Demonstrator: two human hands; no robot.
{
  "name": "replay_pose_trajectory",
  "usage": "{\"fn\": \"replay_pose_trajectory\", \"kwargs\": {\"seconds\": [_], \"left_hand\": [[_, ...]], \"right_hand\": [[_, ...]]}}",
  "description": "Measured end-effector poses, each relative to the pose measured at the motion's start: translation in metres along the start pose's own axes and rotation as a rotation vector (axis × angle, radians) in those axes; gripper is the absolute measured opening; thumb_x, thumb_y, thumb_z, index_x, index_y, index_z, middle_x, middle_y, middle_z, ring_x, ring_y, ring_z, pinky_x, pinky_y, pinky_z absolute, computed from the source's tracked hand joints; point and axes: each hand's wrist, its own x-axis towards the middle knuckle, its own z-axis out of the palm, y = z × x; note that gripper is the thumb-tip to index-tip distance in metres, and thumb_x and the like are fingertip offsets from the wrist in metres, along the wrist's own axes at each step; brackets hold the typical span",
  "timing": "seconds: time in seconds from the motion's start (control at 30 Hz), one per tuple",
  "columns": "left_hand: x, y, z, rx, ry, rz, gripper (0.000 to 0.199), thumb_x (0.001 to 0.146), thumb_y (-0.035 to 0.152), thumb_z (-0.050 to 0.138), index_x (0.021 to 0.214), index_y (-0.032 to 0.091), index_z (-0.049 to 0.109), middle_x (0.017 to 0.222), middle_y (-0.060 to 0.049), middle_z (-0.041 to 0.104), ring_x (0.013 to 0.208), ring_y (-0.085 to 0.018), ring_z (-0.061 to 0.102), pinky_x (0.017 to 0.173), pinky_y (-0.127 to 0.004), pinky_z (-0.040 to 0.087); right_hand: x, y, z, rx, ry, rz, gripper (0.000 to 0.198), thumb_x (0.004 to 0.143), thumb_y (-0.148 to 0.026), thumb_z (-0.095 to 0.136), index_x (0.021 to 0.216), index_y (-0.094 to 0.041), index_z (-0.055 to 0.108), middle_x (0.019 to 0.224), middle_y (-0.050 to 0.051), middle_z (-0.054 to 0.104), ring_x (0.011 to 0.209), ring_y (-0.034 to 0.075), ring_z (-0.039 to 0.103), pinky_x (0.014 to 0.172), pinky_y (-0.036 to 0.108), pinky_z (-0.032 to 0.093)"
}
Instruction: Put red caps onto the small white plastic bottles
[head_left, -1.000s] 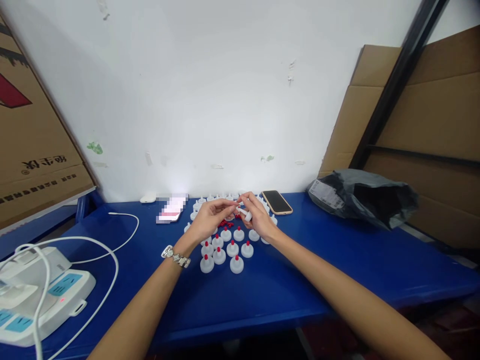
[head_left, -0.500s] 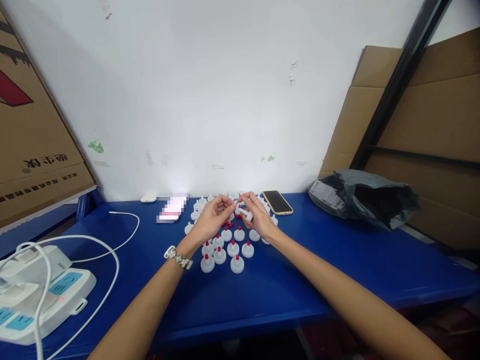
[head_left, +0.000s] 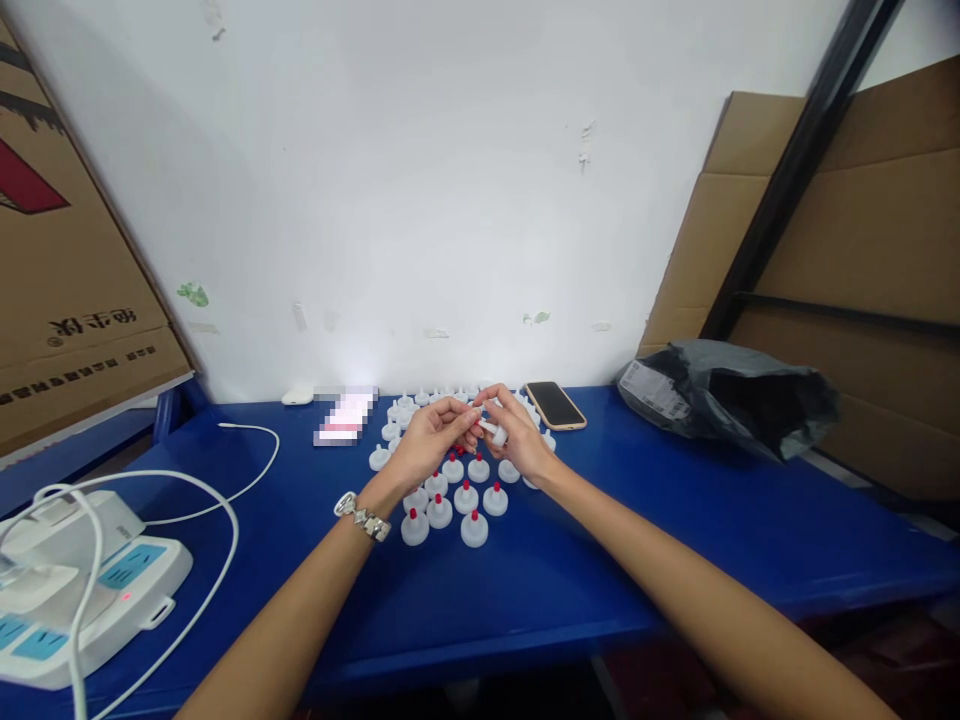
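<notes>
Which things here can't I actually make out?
All in the head view:
What, if anything, the left hand pinches: hidden by its fingers.
How many red pieces there are: partly covered by the left hand.
What the bright screen shows: blurred into blocks.
The rest of the power strip: cut off by the left edge.

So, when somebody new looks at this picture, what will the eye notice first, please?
Probably the red-tipped white caps standing at the middle of the blue table, bright against its surface. Just beyond them, the left hand and right hand come together, with a white piece held in the right. After that, perhaps the crumpled grey bag on the right and the white power strip at far left.
</notes>
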Motion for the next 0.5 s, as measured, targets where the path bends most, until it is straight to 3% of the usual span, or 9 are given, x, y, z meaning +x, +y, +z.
{"fn": "replay_pose_trajectory", "kwargs": {"seconds": [0.3, 0.4, 0.5], "left_hand": [[-0.001, 0.004, 0.018, -0.006, 0.112, 0.048, 0.034, 0.077, 0.044, 0.072, 0.074, 0.015, 0.057, 0.061, 0.001, 0.060, 0.053, -0.009, 0.054, 0.053, -0.022, 0.045], [0.000, 0.006, 0.020, -0.034, 0.124, 0.074, 0.035, 0.075, 0.044, 0.073, 0.072, 0.015, 0.056, 0.059, 0.002, 0.059, 0.053, -0.008, 0.054, 0.053, -0.022, 0.045], [0.003, 0.010, 0.014, -0.030, 0.125, 0.071, 0.033, 0.075, 0.044, 0.073, 0.078, 0.014, 0.060, 0.062, 0.001, 0.061, 0.055, -0.009, 0.055, 0.056, -0.022, 0.047]], "right_hand": [[0.002, 0.004, 0.004, -0.100, 0.129, -0.052, 0.008, 0.088, -0.033, 0.040, 0.090, -0.025, 0.043, 0.060, -0.004, 0.045, 0.046, 0.012, 0.039, 0.043, 0.023, 0.023], [0.003, 0.001, 0.009, -0.131, 0.125, -0.091, 0.005, 0.086, -0.028, 0.038, 0.089, -0.025, 0.041, 0.060, -0.004, 0.046, 0.049, 0.014, 0.042, 0.046, 0.024, 0.029], [0.007, 0.001, 0.009, -0.177, 0.079, -0.117, 0.011, 0.090, -0.035, 0.039, 0.090, -0.025, 0.042, 0.063, -0.004, 0.049, 0.052, 0.013, 0.045, 0.047, 0.023, 0.031]]}}
